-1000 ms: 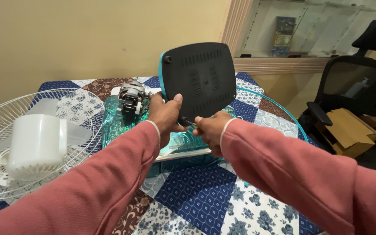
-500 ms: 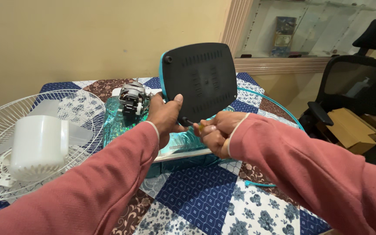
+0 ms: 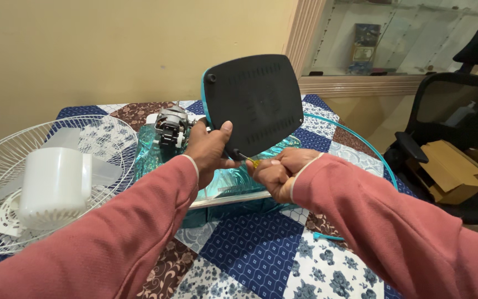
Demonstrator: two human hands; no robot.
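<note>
Two hands meet under a black fan base (image 3: 255, 102), which stands tilted on edge. The left hand (image 3: 208, 149) grasps the base's lower edge, thumb on its underside. The right hand (image 3: 278, 171), just beside it, is clenched around a yellow-handled screwdriver (image 3: 247, 159) whose tip touches the base. Behind the left hand sits a fan motor (image 3: 170, 126); further left, a white grille (image 3: 6, 160) lies on the patchwork tabletop (image 3: 261, 254).

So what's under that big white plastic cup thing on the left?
The white plastic motor cover lies on a round white wire fan grille, with grey fan blades showing beside it. Whatever sits directly beneath the cover is hidden.
</note>
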